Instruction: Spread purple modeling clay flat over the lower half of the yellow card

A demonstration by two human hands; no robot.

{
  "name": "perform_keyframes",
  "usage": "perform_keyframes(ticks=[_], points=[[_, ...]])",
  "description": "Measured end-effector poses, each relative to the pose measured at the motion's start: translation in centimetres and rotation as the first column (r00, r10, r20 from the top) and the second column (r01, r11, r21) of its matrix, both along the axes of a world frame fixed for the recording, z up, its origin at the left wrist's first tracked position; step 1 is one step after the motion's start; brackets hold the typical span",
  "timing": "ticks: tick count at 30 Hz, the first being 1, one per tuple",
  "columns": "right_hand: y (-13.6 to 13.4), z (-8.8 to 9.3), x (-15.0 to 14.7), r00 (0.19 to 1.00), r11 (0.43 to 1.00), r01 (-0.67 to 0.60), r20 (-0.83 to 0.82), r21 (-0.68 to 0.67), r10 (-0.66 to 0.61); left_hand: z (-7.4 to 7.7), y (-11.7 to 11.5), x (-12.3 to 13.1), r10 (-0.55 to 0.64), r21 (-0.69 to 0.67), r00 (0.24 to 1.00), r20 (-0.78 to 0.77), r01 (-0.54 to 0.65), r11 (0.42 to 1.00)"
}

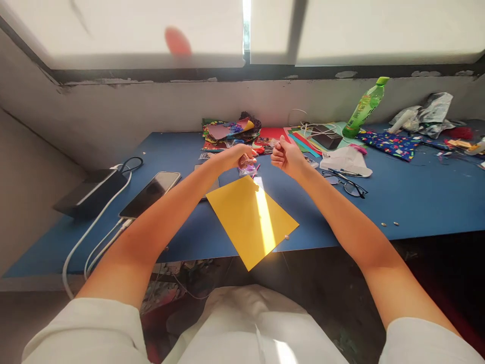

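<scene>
Both my arms reach out over a blue table (417,202). My left hand (238,155) is closed around a small clear packet with purple bits (248,168) that hangs just below the fingers. My right hand (285,154) is curled into a loose fist a short way to the right; I cannot make out anything in it. A yellow sheet of paper (250,220) lies flat just in front of both hands, one corner hanging over the table's near edge.
A heap of coloured paper scraps (231,130) lies behind the hands. Glasses (350,186), a white cloth (346,161), a green bottle (366,107) and patterned fabric (392,144) sit to the right. A phone (151,193), black box (93,192) and white cables lie left.
</scene>
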State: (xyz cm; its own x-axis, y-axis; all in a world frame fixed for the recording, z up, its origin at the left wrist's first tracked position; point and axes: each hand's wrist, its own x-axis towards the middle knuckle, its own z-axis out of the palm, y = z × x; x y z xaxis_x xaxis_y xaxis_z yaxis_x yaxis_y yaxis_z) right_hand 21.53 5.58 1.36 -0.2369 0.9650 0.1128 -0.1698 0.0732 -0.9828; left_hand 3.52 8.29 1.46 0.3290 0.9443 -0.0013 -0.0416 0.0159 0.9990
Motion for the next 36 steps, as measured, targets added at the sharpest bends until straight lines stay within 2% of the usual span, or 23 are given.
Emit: perform_keyframes(ticks=[5, 10, 16, 20, 24, 30, 34, 36], points=[[-1.4, -0.1, -0.5, 0.998, 0.998, -0.058, 0.037, 0.02, 0.057, 0.2, -1.6, -0.7, 0.027, -0.022, 0.999, -0.026, -0.028, 0.999], [-3.1, -0.4, -2.9, 0.99, 0.985, -0.104, 0.11, 0.134, 0.09, 0.2, -4.4, -2.1, 0.022, 0.026, 0.999, 0.034, -0.023, 0.999], [-4.4, -0.7, -4.0, 0.966, 0.949, -0.16, 0.242, 0.273, 0.094, 0.6, -5.0, -2.6, -0.019, 0.057, 0.998, 0.065, 0.016, 0.998], [-4.3, -0.6, -3.9, 0.96, 0.931, -0.155, 0.273, 0.33, 0.062, 0.7, -4.9, -2.7, 0.041, 0.075, 0.992, 0.118, -0.05, 0.996], [-4.3, -0.6, -3.9, 0.954, 0.907, -0.132, 0.299, 0.399, 0.008, 1.0, -5.7, -2.9, 0.085, 0.079, 0.984, 0.158, -0.098, 0.992], [-5.6, -0.9, -4.2, 0.946, 0.865, -0.099, 0.315, 0.492, -0.071, 0.7, -6.6, -3.5, 0.077, 0.038, 0.996, 0.05, -0.079, 0.996], [-6.3, -0.6, -4.2, 0.938, 0.831, -0.079, 0.322, 0.55, -0.124, 0.9, -6.4, -3.9, 0.124, 0.027, 0.992, 0.037, -0.125, 0.992], [-6.4, -0.4, -4.1, 0.939, 0.832, -0.064, 0.317, 0.551, -0.137, 1.2, -6.3, -4.0, 0.117, 0.001, 0.992, 0.05, -0.117, 0.993]])
